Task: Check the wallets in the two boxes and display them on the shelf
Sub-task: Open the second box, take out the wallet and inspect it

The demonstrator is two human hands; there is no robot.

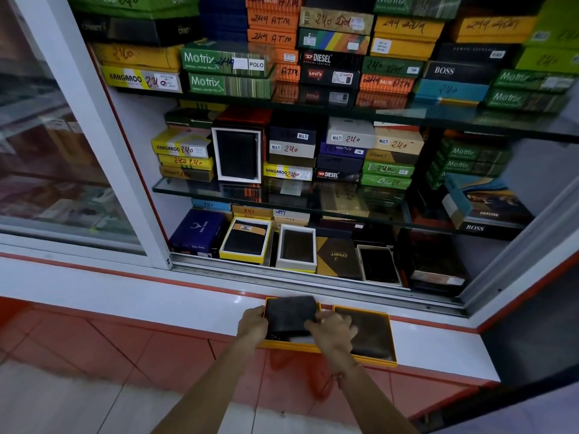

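Cabinet (313,151): glass shelves packed with labelled boxes; its right side runs out of frame, the top row is cut off.
Ledge (156,292): white, bare to the left and at the far right end.
Two yellow boxes, side by side at the ledge's front edge: left box (294,346) mostly hidden; right box (390,339) holds a dark, indistinct wallet.
Grey wallet (289,313): over the left box, pinched at its sides by left hand (252,324) and right hand (332,335).
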